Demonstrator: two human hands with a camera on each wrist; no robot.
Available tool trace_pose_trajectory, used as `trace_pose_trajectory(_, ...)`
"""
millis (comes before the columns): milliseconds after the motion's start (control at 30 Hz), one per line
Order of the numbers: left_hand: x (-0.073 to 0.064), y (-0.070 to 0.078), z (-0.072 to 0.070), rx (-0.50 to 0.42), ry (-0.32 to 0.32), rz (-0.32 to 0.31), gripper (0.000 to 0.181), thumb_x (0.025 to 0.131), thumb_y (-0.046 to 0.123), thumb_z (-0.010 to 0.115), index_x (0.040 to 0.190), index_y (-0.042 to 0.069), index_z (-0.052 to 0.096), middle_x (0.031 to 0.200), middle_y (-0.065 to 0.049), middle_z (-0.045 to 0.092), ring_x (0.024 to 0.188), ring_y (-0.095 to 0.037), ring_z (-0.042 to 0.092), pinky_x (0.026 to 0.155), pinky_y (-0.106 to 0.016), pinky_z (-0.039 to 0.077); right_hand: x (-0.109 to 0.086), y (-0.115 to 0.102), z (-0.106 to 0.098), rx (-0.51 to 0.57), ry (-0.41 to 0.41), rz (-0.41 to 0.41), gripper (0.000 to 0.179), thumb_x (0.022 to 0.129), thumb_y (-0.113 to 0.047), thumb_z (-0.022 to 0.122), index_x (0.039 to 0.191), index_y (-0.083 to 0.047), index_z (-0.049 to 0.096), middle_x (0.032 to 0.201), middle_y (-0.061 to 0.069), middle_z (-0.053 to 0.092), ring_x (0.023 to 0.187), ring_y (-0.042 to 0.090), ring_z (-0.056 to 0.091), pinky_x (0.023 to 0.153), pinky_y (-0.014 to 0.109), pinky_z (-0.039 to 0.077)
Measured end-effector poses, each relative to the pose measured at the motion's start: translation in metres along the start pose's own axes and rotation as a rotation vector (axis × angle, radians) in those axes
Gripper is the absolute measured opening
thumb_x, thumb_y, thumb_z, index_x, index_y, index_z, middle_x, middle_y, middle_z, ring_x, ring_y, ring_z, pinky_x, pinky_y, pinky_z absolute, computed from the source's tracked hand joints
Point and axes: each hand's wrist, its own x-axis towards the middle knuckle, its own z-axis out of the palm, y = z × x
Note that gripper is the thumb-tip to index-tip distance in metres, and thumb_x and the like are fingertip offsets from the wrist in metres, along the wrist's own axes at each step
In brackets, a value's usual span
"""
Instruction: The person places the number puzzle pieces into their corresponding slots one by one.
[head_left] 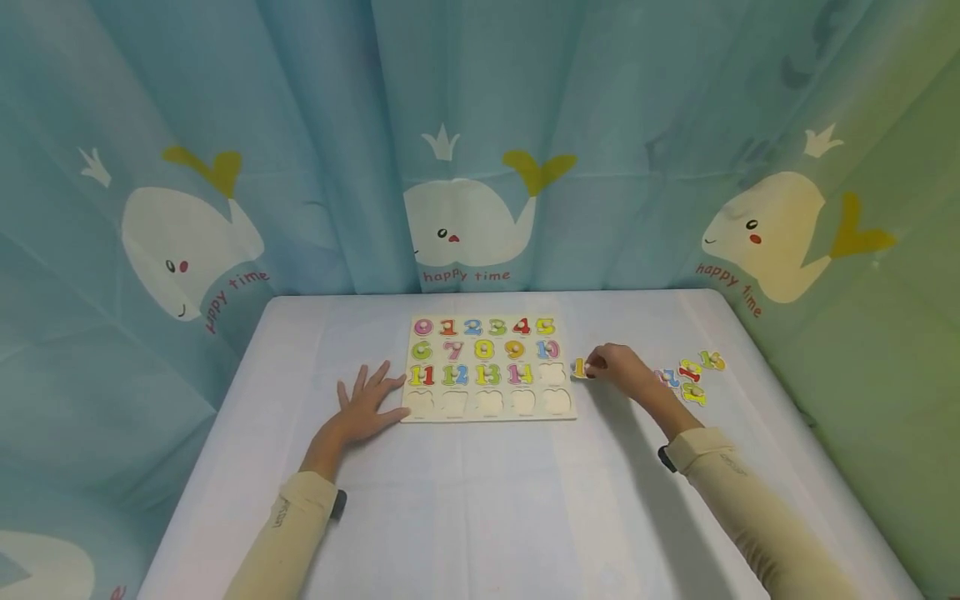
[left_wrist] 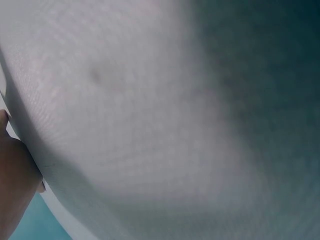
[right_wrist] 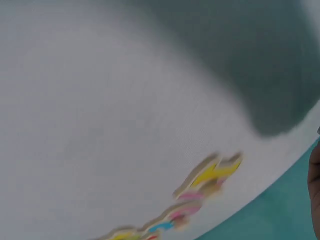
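Note:
A pale wooden number puzzle board lies on the table, its upper rows filled with coloured number pieces. Bare recesses show along the bottom row and at the right end of the third row. My left hand lies with fingers spread against the board's left edge. Just off the right edge, my right hand pinches a number piece with a yellow "1" showing; its other digit is partly hidden by the fingers. In the left wrist view the left hand shows only at the edge, as does the right hand in its own.
Several loose number pieces lie in a cluster to the right, partly behind the right forearm; one yellow-topped piece shows in the right wrist view. A white cloth covers the table. A blue curtain with whale prints hangs behind.

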Motion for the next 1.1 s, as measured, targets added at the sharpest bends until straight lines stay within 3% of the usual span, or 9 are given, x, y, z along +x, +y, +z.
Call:
trace_pose_trajectory(167,0.000,0.000,0.001,-0.003,-0.005,0.004,0.065,0.088,0.046,0.061,0.141,0.013,0.044,0.155,-0.017,0.014,0.138,-0.045,-0.006,0.097,-0.067,-0.018,0.007,-0.019,0.018,0.004,-0.045,-0.072,0.013,0.086,-0.011,0.068,0.095,-0.001,0.068,0.081,0.001,0.063,0.073,0.015,0.056,0.072,0.031,0.050)
trace_pose_trajectory(500,0.003,0.000,0.000,-0.012,-0.013,0.018,0.065,0.088,0.044,0.061,0.142,0.013,0.043,0.155,-0.015,0.012,0.138,-0.043,-0.008,0.097,-0.065,-0.020,0.016,-0.029,0.029,-0.043,0.037,-0.270,0.008,0.085,-0.009,0.070,0.088,-0.002,0.070,0.080,0.001,0.065,0.074,0.014,0.058,0.073,0.033,0.050)
trace_pose_trajectory(833,0.002,-0.002,-0.001,-0.019,-0.009,0.009,0.065,0.088,0.045,0.061,0.141,0.013,0.043,0.155,-0.015,0.012,0.138,-0.043,-0.008,0.096,-0.065,-0.020,0.016,-0.030,0.027,-0.006,0.031,-0.271,0.012,0.086,-0.010,0.068,0.094,-0.001,0.068,0.080,0.003,0.064,0.073,0.015,0.055,0.070,0.033,0.049)
trace_pose_trajectory(1000,0.002,-0.002,0.000,-0.008,-0.016,-0.002,0.065,0.088,0.045,0.061,0.142,0.013,0.043,0.155,-0.015,0.011,0.138,-0.043,-0.009,0.097,-0.065,-0.019,0.013,-0.015,0.013,-0.043,0.028,-0.174,0.023,0.091,-0.011,0.063,0.112,-0.002,0.065,0.091,0.008,0.062,0.081,0.021,0.053,0.074,0.037,0.048)
trace_pose_trajectory(1100,0.002,-0.001,-0.001,-0.003,-0.017,-0.011,0.065,0.088,0.045,0.060,0.142,0.013,0.043,0.155,-0.016,0.011,0.138,-0.043,-0.009,0.097,-0.066,-0.019,0.011,0.004,-0.001,-0.061,0.078,-0.124,0.024,0.092,-0.010,0.060,0.114,-0.001,0.064,0.095,0.011,0.062,0.083,0.024,0.054,0.076,0.039,0.048)
